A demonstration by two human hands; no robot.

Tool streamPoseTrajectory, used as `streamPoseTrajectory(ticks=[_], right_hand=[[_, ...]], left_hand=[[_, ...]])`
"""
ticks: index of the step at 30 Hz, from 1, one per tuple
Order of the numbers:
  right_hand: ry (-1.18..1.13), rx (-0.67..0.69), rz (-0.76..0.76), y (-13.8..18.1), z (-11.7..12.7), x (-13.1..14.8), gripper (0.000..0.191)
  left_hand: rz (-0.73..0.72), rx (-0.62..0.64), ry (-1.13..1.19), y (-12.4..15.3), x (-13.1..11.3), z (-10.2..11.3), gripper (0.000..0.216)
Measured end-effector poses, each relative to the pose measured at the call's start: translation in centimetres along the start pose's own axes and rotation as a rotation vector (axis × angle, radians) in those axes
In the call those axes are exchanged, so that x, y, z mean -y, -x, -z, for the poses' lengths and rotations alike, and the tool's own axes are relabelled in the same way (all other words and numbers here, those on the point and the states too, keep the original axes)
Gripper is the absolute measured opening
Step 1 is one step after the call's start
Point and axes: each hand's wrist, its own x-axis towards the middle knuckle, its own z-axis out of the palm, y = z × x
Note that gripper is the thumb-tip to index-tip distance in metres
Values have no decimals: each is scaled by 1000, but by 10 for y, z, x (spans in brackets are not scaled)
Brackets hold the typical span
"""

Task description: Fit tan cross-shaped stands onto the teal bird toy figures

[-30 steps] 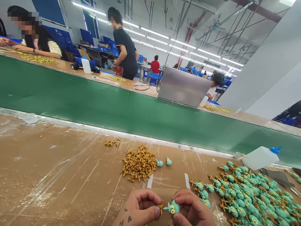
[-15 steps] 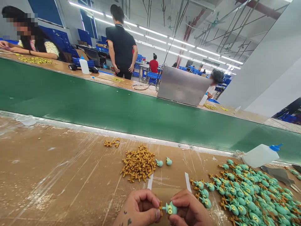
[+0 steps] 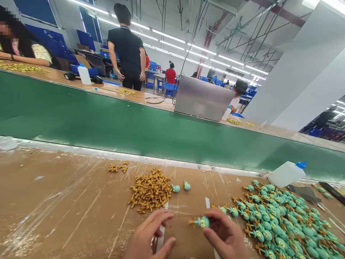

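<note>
My right hand (image 3: 225,233) pinches a small teal figurine (image 3: 204,222) with yellow eyes by its round head. A brown cross-shaped piece (image 3: 192,222) sits on the figurine's narrow end, pointing left. My left hand (image 3: 153,233) is apart from it, thumb and fingers spread with nothing between them. Just beyond the left hand lies a pile of brown cross-shaped pieces (image 3: 151,190). Two loose teal heads (image 3: 187,186) rest beside that pile. To the right of my right hand spreads a large heap of teal figurines (image 3: 280,219) with brown pieces on them.
A white bottle with a blue cap (image 3: 287,174) leans behind the heap. A green conveyor belt (image 3: 107,124) crosses beyond my table. On its far side are a metal panel (image 3: 203,98), another bottle (image 3: 84,75), a seated person (image 3: 24,50) and a standing person (image 3: 126,50).
My left hand has let go of the brown piece and moved left, its fingers opening. My right hand keeps the figurine, now slightly farther from me. The view has shifted a little right.
</note>
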Motion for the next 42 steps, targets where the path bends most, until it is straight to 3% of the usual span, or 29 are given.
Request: streamPoseTrajectory(ticks=[2, 4, 8, 10, 14, 20, 23, 28, 32, 35, 37, 39, 42], right_hand=[[81, -128, -101, -4, 27, 1, 37], [229, -197, -194, -9, 56, 4, 48], [700, -231, -198, -16, 93, 9, 59], [840, -200, -114, -14, 96, 8, 54], [905, -138, -19, -7, 90, 1, 41], [911, -118, 26, -16, 82, 2, 28], [854, -55, 17, -36, 60, 17, 25], [878, 320, 5, -86, -3, 43, 19], [932, 427, -6, -115, -38, 34, 27], [924, 417, -17, -118, -41, 22, 23], [860, 389, -23, -109, -33, 21, 30], [781, 370, -37, -92, -20, 25, 31], [522, 366, 16, -55, 3, 31, 18]], left_hand=[[-231, -83, -359, -5, 11, 13, 21], [-370, -135, -639, -11, 23, 23, 23], [-427, -158, -855, -15, 32, 28, 27], [-414, -81, -840, -15, 31, 26, 28], [-359, 15, -805, -13, 32, 25, 30], [-456, -119, -837, -15, 29, 23, 31], [-384, -42, -796, -14, 20, 21, 33], [-249, 37, -741, -11, 10, 22, 26], [-238, 139, -745, -9, 12, 23, 28], [-241, 136, -705, -9, 12, 21, 32], [-186, 113, -520, -9, 6, 20, 28], [-29, 88, -229, -10, -3, 17, 20], [232, 90, 179, -10, -15, 12, 15]])
